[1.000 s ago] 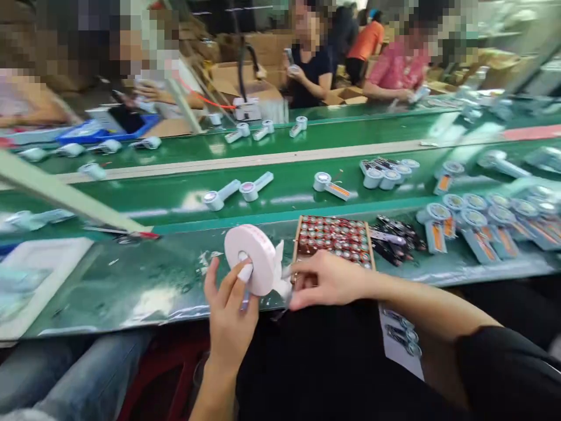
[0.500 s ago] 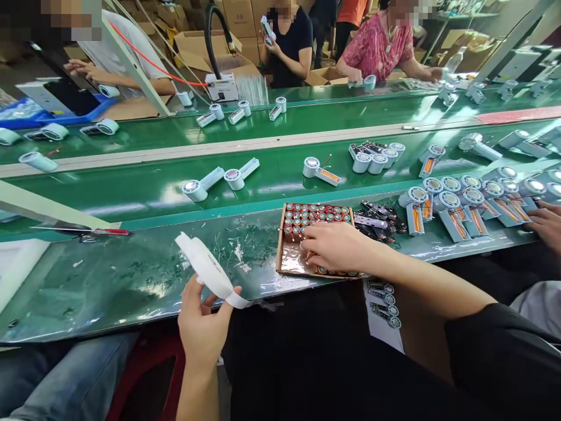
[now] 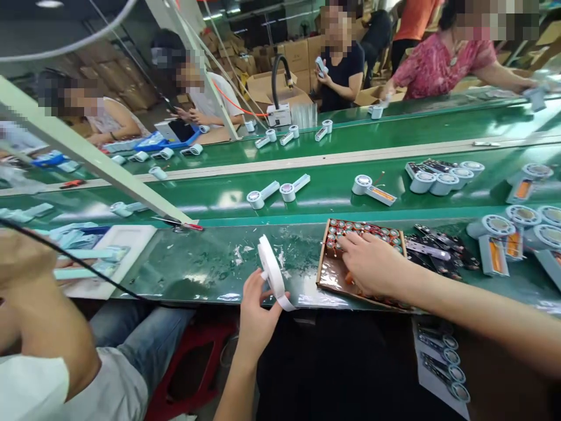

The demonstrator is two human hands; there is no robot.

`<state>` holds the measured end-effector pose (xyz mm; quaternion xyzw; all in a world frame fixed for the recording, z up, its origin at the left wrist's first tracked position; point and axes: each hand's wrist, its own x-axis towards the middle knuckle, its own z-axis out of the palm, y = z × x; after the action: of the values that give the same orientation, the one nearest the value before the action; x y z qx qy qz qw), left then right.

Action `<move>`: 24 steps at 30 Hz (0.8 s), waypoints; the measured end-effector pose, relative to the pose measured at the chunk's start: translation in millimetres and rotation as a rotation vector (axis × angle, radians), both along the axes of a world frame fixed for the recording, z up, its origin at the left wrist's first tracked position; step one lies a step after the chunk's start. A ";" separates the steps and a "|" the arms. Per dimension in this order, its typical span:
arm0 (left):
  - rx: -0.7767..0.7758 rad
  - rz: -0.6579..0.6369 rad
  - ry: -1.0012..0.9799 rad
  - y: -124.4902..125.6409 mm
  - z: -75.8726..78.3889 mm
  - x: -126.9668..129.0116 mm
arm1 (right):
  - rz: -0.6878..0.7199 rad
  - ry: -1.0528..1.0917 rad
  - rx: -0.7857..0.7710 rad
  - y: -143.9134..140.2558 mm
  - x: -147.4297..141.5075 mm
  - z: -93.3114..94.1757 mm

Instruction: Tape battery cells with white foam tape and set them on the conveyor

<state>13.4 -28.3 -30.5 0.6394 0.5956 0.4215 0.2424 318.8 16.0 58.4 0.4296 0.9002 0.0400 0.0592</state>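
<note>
My left hand [image 3: 262, 307] pinches a roll of white tape [image 3: 272, 270], tilted on edge above the bench front. A loose tape end hangs by the thumb. My right hand [image 3: 366, 260] reaches into a shallow cardboard box [image 3: 323, 270] of upright battery cells [image 3: 385, 233] with red wires. Its fingers are curled, and an orange battery cell [image 3: 349, 278] shows partly beneath them; the palm hides the rest. Black circuit boards [image 3: 438, 248] lie in a heap right of the box. Pale blue handheld fan bodies [image 3: 493, 248] with orange cells in their handles stand farther right.
A green conveyor [image 3: 210, 202] beyond the bench carries several fan bodies. A slanted metal post [image 3: 109, 166] and red-handled scissors [image 3: 188, 225] are to the left. A co-worker's arm [image 3: 44, 316] is at near left. Several people sit across the line.
The view has swung left, bringing in the left co-worker. The tape roll is held more upright. My right hand stays in the box, and an orange cell now shows under it.
</note>
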 end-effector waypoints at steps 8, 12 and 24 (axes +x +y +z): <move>0.027 -0.066 0.106 -5.4 -1.5 2.5 | 0.058 0.448 -0.207 6.6 34.4 6.7; 0.214 -0.121 0.316 -0.4 7.9 9.1 | -0.062 1.086 -0.292 -5.2 53.7 3.8; 0.594 -0.271 0.632 0.8 41.2 44.1 | -0.448 1.790 -0.144 -30.0 -14.8 -5.0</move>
<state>57.6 -27.5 10.7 0.8508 0.4046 0.3225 -0.0921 304.0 -13.9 53.5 0.4598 0.5064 -0.3755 -0.6254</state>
